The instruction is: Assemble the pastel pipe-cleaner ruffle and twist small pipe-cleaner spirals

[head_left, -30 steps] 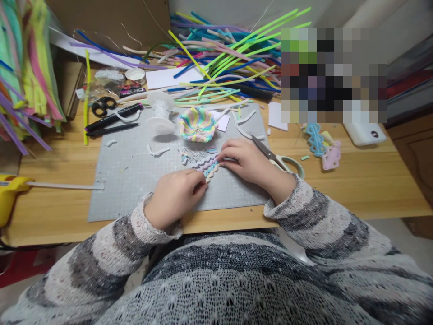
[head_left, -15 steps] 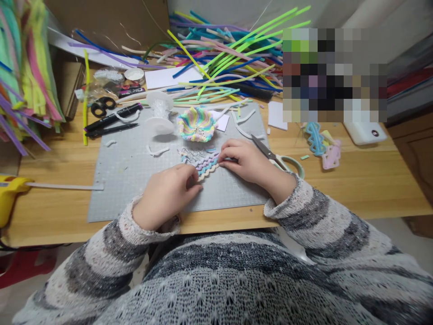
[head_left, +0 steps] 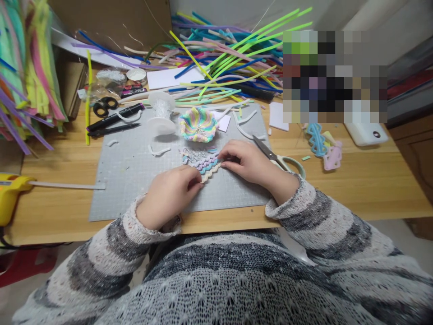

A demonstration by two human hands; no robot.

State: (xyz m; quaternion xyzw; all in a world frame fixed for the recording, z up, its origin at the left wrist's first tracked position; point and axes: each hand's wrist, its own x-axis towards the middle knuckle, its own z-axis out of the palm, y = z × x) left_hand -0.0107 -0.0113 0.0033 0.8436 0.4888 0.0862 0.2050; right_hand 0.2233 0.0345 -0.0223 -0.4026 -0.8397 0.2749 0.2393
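Observation:
Several wavy pipe cleaners in purple and blue lie side by side on the grey cutting mat. Nearest my body is a cream wavy pipe cleaner. My left hand pinches its left end, the fingertips partly hidden behind the hand. At the other end, my right hand has thumb and fingers closed on the cream strip. Just beyond them stands a ruffled pastel bowl shape made of pipe cleaners. Scissors lie partly under my right wrist.
A spool of clear cord stands left of the bowl shape, near black pens. A yellow glue gun is at the left edge. Loose pipe cleaners heap at the back. Wavy blue and pink pieces lie right.
The view has shifted slightly. My left fingertips have moved a little at the cream strip's left end; my right hand keeps its place at the right end.

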